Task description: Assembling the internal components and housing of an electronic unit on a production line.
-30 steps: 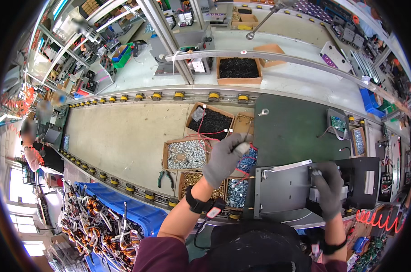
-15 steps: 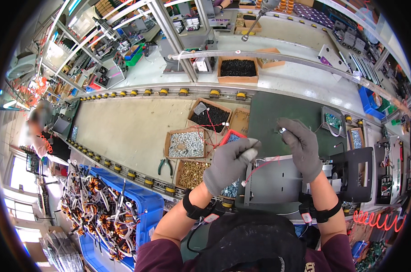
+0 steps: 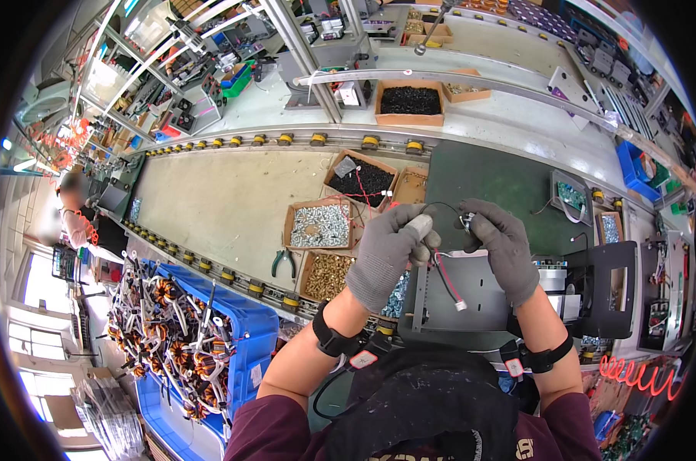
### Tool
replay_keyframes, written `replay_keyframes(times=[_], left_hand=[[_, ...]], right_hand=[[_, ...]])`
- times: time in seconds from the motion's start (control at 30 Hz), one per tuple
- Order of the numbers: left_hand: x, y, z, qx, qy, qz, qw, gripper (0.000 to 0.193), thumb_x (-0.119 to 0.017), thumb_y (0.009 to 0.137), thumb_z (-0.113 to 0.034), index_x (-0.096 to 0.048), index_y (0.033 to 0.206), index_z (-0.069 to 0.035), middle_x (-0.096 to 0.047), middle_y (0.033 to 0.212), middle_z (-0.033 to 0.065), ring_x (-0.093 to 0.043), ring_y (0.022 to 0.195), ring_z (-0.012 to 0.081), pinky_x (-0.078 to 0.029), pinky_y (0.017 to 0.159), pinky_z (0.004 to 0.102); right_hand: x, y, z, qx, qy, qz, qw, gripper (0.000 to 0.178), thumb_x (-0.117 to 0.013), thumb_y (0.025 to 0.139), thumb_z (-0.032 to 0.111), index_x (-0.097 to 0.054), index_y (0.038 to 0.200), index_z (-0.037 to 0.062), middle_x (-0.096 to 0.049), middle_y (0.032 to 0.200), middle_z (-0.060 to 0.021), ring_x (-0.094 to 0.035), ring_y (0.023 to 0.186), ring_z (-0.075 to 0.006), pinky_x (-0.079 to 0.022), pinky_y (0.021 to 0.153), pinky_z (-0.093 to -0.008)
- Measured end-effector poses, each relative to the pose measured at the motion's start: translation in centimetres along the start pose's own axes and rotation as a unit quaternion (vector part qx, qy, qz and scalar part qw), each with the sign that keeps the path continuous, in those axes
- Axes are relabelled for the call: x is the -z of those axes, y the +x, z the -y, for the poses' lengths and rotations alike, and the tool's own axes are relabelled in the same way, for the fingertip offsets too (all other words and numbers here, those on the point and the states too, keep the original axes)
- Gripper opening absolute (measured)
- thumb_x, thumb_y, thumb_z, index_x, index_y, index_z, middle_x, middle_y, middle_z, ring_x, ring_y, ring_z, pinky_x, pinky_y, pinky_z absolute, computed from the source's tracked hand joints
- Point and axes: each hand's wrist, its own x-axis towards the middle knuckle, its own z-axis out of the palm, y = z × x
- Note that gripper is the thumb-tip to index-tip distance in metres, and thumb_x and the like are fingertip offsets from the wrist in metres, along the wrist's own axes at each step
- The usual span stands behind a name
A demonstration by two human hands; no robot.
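Observation:
My left hand [image 3: 390, 250], in a grey glove, is closed on a thin cable. A red and black wire lead [image 3: 448, 284] with a white plug hangs below its fingers. My right hand [image 3: 503, 250], also gloved, pinches a small metallic part [image 3: 467, 220], too small to name surely. A dark wire [image 3: 440, 204] arches between the two hands. Beneath them lies a dark grey metal panel [image 3: 467, 300] with slots, on a green mat [image 3: 474, 169].
Boxes of silver screws [image 3: 319, 226], brass fasteners [image 3: 326, 276] and black screws [image 3: 361, 178] stand left of the hands. Pliers [image 3: 283, 263] lie beside them. A blue crate [image 3: 257, 326] of wired coils is at lower left. A black housing [image 3: 607, 296] sits right. Another person [image 3: 83, 219] stands far left.
The two hands have come closer together, the right moving left. The red wire lead has swung to hang below my left hand, and the dark wire now shows between the hands.

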Motion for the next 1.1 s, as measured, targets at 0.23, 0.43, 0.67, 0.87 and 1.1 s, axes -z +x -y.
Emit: replay_keyframes(times=[0.23, 0.43, 0.67, 0.87, 1.1], left_hand=[[-2.4, -1.1, 2.2, 0.022, -0.116, -0.054, 0.991, 0.024, -0.052, 0.095, -0.016, -0.053, 0.110, 0.003, -0.066, 0.081, 0.0083, -0.061, 0.059, 0.0100, -0.050, 0.052, 0.0222], [-3.4, -1.6, 4.8, 0.018, -0.172, -0.086, 0.981, 0.021, -0.050, 0.096, -0.016, -0.052, 0.109, 0.001, -0.066, 0.088, 0.0093, -0.063, 0.066, 0.0115, -0.052, 0.058, 0.0237], [-4.8, -2.0, 6.0, 0.028, -0.222, -0.105, 0.969, 0.020, -0.048, 0.097, -0.015, -0.051, 0.110, -0.001, -0.064, 0.089, 0.0094, -0.061, 0.068, 0.0111, -0.051, 0.059, 0.0233], [-1.0, -5.5, 6.6, 0.069, 0.004, 0.079, 0.994, 0.029, -0.055, 0.089, -0.023, -0.059, 0.104, 0.001, -0.062, 0.082, 0.0060, -0.059, 0.067, 0.0101, -0.047, 0.061, 0.0252], [7.5, -12.3, 2.4, -0.028, 0.566, -0.135, 0.813, 0.023, -0.055, 0.078, -0.014, -0.064, 0.100, -0.011, -0.064, 0.084, 0.0118, -0.063, 0.079, 0.0335, -0.050, 0.069, 0.0434]], right_hand=[[-0.6, -0.8, -1.1, -0.065, 0.125, -0.043, 0.989, 0.036, -0.051, 0.093, 0.021, -0.055, 0.122, -0.0014, -0.063, 0.101, -0.0133, -0.058, 0.075, -0.0126, -0.049, 0.067, -0.0264], [-0.4, -1.5, -2.9, -0.097, 0.174, -0.043, 0.979, 0.037, -0.051, 0.094, 0.020, -0.053, 0.123, -0.0020, -0.063, 0.105, -0.0152, -0.062, 0.081, -0.0161, -0.051, 0.070, -0.0292], [-0.9, -2.1, -2.2, -0.079, 0.076, -0.041, 0.993, 0.034, -0.053, 0.090, 0.014, -0.055, 0.120, -0.0033, -0.064, 0.099, -0.0126, -0.061, 0.077, -0.0146, -0.050, 0.067, -0.0287], [2.3, -0.5, -4.2, -0.016, -0.060, -0.094, 0.994, 0.026, -0.054, 0.089, 0.016, -0.063, 0.110, 0.0048, -0.048, 0.067, 0.0035, -0.042, 0.055, -0.0038, -0.034, 0.048, -0.0210], [5.1, 5.2, -7.1, 0.015, -0.035, -0.122, 0.992, 0.028, -0.051, 0.094, 0.023, -0.061, 0.115, 0.0063, -0.046, 0.073, 0.0042, -0.039, 0.062, -0.0017, -0.031, 0.052, -0.0176]])
